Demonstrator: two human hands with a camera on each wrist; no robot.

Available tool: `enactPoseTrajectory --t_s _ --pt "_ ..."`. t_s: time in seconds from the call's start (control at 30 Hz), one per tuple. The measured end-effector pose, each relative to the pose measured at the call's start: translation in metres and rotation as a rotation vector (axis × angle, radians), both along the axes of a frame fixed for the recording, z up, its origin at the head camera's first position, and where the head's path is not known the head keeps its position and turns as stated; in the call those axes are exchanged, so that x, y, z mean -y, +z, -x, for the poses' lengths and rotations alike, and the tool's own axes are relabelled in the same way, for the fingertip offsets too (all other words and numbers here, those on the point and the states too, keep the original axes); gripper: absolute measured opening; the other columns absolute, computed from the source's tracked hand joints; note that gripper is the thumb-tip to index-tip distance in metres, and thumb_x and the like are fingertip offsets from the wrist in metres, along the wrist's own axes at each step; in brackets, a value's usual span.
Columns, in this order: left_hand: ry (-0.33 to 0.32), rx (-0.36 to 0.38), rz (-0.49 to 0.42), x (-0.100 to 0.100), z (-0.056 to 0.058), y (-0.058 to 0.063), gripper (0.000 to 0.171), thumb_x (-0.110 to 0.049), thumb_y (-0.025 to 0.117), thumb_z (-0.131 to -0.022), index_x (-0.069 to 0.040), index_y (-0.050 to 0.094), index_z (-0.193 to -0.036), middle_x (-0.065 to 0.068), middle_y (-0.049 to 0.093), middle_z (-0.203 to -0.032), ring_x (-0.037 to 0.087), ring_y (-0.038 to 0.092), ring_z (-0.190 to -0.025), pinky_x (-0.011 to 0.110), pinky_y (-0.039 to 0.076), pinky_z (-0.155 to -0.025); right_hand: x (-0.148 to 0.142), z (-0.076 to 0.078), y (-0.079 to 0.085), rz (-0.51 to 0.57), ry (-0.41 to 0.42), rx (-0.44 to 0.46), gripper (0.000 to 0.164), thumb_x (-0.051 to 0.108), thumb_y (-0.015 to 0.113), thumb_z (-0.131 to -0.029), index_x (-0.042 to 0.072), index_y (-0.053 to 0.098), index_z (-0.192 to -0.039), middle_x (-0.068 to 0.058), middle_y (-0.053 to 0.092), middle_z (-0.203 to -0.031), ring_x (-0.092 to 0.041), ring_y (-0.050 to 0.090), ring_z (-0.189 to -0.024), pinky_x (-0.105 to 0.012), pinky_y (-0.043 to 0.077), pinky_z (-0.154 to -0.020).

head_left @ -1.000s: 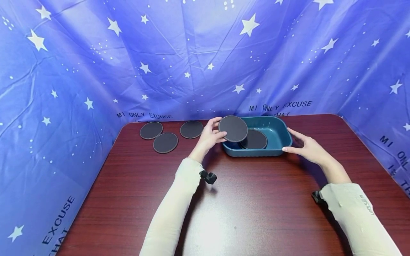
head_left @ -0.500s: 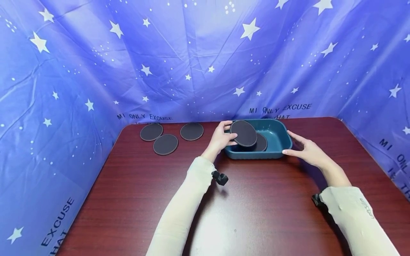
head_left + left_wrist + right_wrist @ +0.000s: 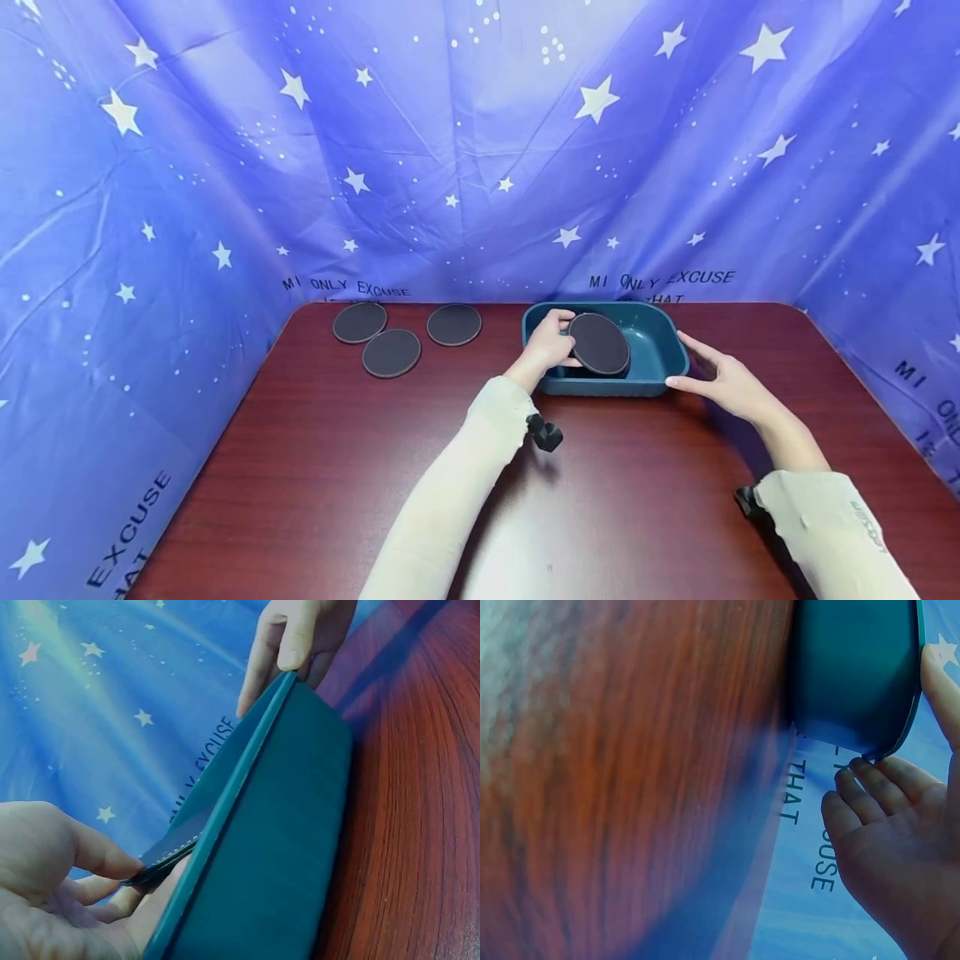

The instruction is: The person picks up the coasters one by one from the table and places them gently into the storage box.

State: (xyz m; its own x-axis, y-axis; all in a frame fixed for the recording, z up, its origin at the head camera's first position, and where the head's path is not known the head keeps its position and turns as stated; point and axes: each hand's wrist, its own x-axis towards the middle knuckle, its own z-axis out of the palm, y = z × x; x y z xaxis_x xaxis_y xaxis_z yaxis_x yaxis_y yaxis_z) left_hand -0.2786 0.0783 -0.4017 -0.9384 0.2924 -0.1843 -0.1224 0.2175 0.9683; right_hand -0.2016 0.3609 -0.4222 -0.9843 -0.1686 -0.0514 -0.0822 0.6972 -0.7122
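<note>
A round black coaster point(image 3: 599, 343) with a stitched rim is pinched in my left hand point(image 3: 550, 342), tilted inside the teal rectangular dish point(image 3: 651, 343). In the left wrist view, my thumb and fingers point(image 3: 101, 851) grip its edge just behind the dish wall point(image 3: 262, 817). The coaster lying in the dish is now mostly hidden beneath the held one. At the dish's right end, my right hand point(image 3: 731, 383) touches the rim with its thumb and fingers spread. The right wrist view has those fingers point(image 3: 885, 787) fairly straight against the dish's end.
Three more black coasters lie flat at the back left of the reddish-brown wooden table point(image 3: 315, 467): the leftmost coaster point(image 3: 360, 322), the nearer coaster point(image 3: 392, 353) and the coaster closer to the dish point(image 3: 453, 325). A blue star-patterned curtain point(image 3: 450, 150) stands behind and at both sides.
My left hand has carried the coaster rightward and down into the dish, over the one lying there. My right hand stays at the dish's right end. The head view has tilted up slightly.
</note>
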Motion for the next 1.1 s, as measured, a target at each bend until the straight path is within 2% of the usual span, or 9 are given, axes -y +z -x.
enactPoseTrajectory --t_s 0.33,0.47,0.57,0.67,0.8,0.93,1.03,1.1 --pt "-0.005 0.009 0.095 -0.0112 0.0019 -0.0037 0.049 0.012 0.043 -0.094 -0.004 0.046 -0.14 0.017 0.056 -0.142 0.036 0.071 -0.1 0.041 0.065 -0.074 -0.0005 -0.0002 0.003 0.024 -0.002 0.003 0.09 0.03 0.07 -0.093 0.014 0.014 -0.161 -0.027 0.021 -0.162 -0.055 0.025 -0.144 -0.071 0.031 -0.109" --pt "-0.024 -0.011 0.165 -0.0105 0.0026 -0.0054 0.05 0.008 0.045 -0.095 -0.003 0.045 -0.143 0.018 0.056 -0.141 0.032 0.068 -0.106 0.04 0.064 -0.079 0.0 -0.0011 0.003 0.014 -0.003 0.0 0.09 0.031 0.071 -0.093 0.013 0.015 -0.161 -0.028 0.023 -0.162 -0.055 0.026 -0.143 -0.071 0.032 -0.109" --pt "-0.061 -0.043 0.258 -0.0094 0.0035 -0.0069 0.051 0.002 0.047 -0.096 -0.005 0.043 -0.146 0.015 0.054 -0.145 0.026 0.061 -0.114 0.031 0.056 -0.085 -0.0001 -0.0022 0.0017 0.013 0.0 -0.005 0.09 0.03 0.071 -0.093 0.014 0.015 -0.161 -0.028 0.023 -0.162 -0.055 0.027 -0.143 -0.071 0.032 -0.108" --pt "-0.1 -0.055 0.313 -0.0088 0.0045 -0.0073 0.053 -0.002 0.047 -0.097 -0.008 0.039 -0.149 0.013 0.049 -0.15 0.024 0.053 -0.127 0.03 0.046 -0.09 -0.0003 -0.0032 0.0009 0.018 0.005 -0.007 0.09 0.03 0.071 -0.093 0.014 0.015 -0.161 -0.027 0.023 -0.162 -0.055 0.026 -0.143 -0.07 0.032 -0.108" --pt "-0.126 -0.04 0.3 -0.0086 0.0051 -0.0058 0.054 -0.004 0.046 -0.098 -0.008 0.036 -0.151 0.014 0.044 -0.154 0.024 0.045 -0.14 0.032 0.044 -0.098 -0.0002 -0.0034 0.0004 0.01 0.0 -0.014 0.09 0.03 0.072 -0.092 0.015 0.015 -0.161 -0.026 0.022 -0.162 -0.055 0.026 -0.144 -0.069 0.032 -0.109" --pt "-0.119 -0.023 0.283 -0.0077 0.0039 -0.0038 0.053 -0.006 0.047 -0.1 -0.008 0.036 -0.152 0.013 0.044 -0.154 0.025 0.044 -0.14 0.035 0.045 -0.099 0.0 -0.003 -0.0001 0.014 0.003 -0.02 0.09 0.031 0.071 -0.092 0.015 0.015 -0.161 -0.026 0.022 -0.162 -0.056 0.025 -0.144 -0.072 0.03 -0.108" --pt "-0.11 -0.018 0.275 -0.006 0.0031 -0.0022 0.053 -0.007 0.049 -0.1 -0.009 0.036 -0.151 0.012 0.044 -0.154 0.025 0.044 -0.141 0.037 0.045 -0.106 0.0002 -0.0028 -0.0001 0.011 0.002 -0.019 0.089 0.033 0.071 -0.093 0.015 0.016 -0.161 -0.025 0.022 -0.163 -0.055 0.025 -0.144 -0.072 0.03 -0.108" --pt "-0.103 -0.016 0.261 -0.0047 0.0028 -0.0014 0.053 -0.008 0.05 -0.099 -0.01 0.037 -0.151 0.012 0.043 -0.155 0.024 0.043 -0.142 0.04 0.044 -0.11 0.0002 -0.0028 0.0003 0.002 -0.002 -0.023 0.089 0.034 0.071 -0.093 0.016 0.016 -0.161 -0.024 0.023 -0.163 -0.055 0.026 -0.143 -0.068 0.033 -0.11"
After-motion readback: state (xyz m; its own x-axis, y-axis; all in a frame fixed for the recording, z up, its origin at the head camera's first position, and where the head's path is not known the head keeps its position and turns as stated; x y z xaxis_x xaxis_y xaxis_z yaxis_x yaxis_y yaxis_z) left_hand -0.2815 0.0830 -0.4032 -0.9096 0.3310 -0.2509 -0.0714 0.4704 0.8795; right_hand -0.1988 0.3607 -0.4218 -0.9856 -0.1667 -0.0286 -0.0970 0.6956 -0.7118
